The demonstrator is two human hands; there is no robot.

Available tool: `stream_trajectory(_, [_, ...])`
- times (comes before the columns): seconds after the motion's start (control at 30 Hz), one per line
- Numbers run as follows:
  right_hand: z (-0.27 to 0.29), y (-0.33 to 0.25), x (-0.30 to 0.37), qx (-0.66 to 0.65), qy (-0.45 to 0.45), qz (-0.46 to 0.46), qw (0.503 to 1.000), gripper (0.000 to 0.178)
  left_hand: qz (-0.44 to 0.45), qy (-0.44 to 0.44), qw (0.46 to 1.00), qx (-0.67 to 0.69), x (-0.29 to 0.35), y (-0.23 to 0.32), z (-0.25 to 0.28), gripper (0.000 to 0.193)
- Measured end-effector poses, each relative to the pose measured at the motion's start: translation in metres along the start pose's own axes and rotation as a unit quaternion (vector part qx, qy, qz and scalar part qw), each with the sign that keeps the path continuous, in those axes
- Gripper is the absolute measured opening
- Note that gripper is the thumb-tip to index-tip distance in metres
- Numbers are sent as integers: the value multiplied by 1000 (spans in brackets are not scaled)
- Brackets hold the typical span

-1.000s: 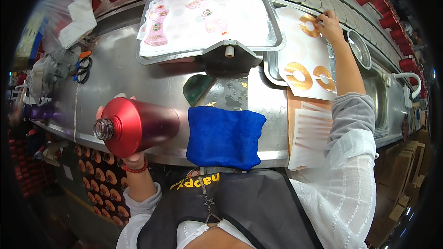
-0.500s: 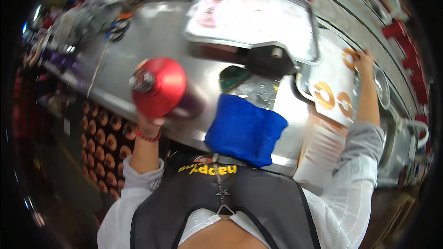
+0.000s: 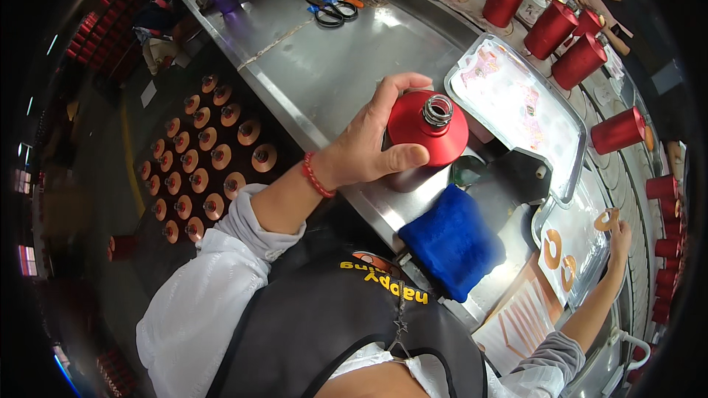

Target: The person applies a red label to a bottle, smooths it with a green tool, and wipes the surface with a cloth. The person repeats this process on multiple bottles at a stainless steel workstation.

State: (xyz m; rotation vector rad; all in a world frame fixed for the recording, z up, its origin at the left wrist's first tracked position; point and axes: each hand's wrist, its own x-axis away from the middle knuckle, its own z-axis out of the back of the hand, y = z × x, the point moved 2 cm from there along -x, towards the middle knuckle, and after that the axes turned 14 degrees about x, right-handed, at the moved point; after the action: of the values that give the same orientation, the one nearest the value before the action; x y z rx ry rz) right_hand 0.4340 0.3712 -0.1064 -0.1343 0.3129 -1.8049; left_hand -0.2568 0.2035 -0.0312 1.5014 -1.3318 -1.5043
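Red bottle with a clear, open neck (image 3: 428, 136) is held over the near edge of the metal worktable (image 3: 346, 66), beside a blue cloth (image 3: 451, 243), in the left hand (image 3: 365, 149), whose thumb and fingers grip its shoulder from both sides. Fingers of the right hand (image 3: 621, 237) are at a gold ring decal (image 3: 603, 218) near a white sheet (image 3: 577, 243); whether they pinch it cannot be told.

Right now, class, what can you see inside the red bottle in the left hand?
The red bottle, held by the left hand, shows a clear, uncapped neck. Whatever is lower down inside cannot be seen, because the bottle's opaque sides cover it.
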Motion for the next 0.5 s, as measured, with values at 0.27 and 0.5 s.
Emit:
stream_trajectory(0.27, [67, -240, 139, -289, -62, 126, 947, 26, 118, -145, 963, 192, -34, -7, -1, 77])
stream_trajectory(0.5, [83, -420, 238, -616, -97, 165, 764, 28, 74, -137, 953, 260, -23, -14, -11, 55])
